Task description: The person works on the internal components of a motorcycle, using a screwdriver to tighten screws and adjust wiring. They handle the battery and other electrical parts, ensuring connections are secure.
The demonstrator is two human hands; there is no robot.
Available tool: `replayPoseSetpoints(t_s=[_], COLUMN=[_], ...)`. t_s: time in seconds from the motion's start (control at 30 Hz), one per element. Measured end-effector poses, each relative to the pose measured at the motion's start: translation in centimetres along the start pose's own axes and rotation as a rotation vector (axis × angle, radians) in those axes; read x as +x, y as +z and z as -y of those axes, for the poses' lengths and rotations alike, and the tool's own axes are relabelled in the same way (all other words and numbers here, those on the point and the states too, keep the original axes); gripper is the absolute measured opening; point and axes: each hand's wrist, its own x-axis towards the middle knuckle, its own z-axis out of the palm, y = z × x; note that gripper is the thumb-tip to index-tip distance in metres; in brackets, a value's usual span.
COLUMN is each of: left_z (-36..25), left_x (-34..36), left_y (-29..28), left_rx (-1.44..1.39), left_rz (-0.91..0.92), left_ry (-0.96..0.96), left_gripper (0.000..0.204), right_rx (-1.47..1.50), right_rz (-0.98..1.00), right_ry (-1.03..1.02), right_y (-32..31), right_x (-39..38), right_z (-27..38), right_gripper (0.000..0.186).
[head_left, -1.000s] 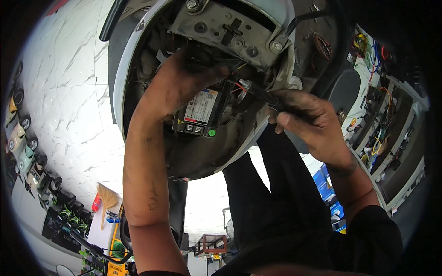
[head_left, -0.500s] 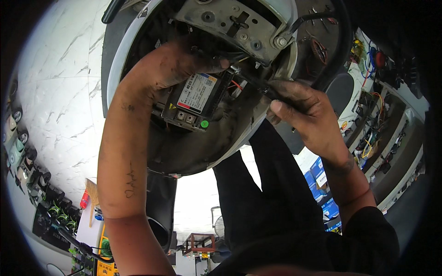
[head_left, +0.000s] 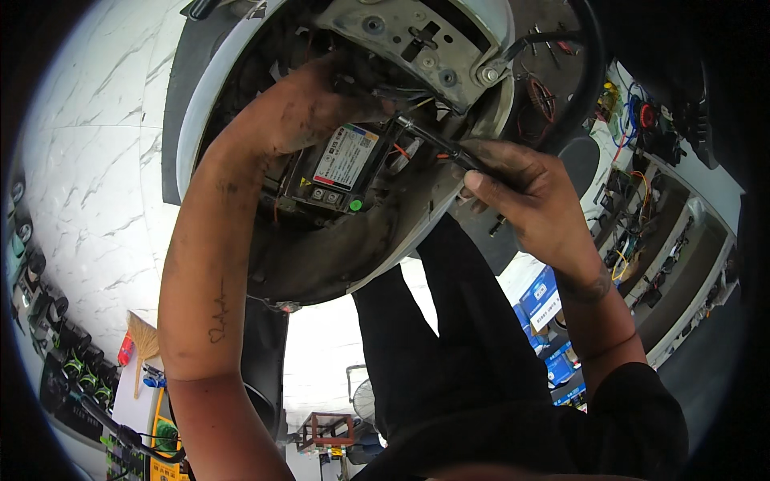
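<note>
Head view: right hand (head_left: pixel 521 191) gripping black-handled tool (head_left: pixel 434 137), angled toward ten o'clock. Left hand (head_left: pixel 311 108) arched, eleven o'clock of labelled box (head_left: pixel 346 163); grip indiscernible.

One black rectangular box with a white label (head_left: pixel 348 159) bore one round green sticker (head_left: pixel 355 206) and two square silver terminals (head_left: pixel 318 195). Above the box was one grey metal bracket plate (head_left: pixel 401 28); to its right, one slim black-and-silver tool (head_left: pixel 433 138); around it, two bare hands (head_left: pixel 521 188).
</note>
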Motion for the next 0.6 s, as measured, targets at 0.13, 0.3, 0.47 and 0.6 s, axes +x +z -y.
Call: replayPoseSetpoints(t_s=[0.13,0.3,0.47,0.6], left_z=[1.3,2.3,1.7,0.7], left_x=[0.7,0.6,0.6,0.2], left_y=[-0.2,-1.1,-0.3,0.6], left_rx=[0.053,-0.071,-0.025,0.005], left_rz=[-0.011,0.101,0.016,-0.079], left_ry=[0.137,0.152,0.042,0.000], left_gripper=[0.045,0.036,0.026,0.031], right_rx=[-0.109,-0.243,-0.322,-0.336], right_rz=[-0.001,-0.018,-0.018,-0.022], right_ry=[0.024,0.028,0.094,0.093], right_y=[0.0,0.2,0.3,0.4], right_x=[0.1,0.3,0.5,0.7], right_z=[0.4,1.2,1.9,2.1], right_gripper=[0.036,0.038,0.038,0.038])
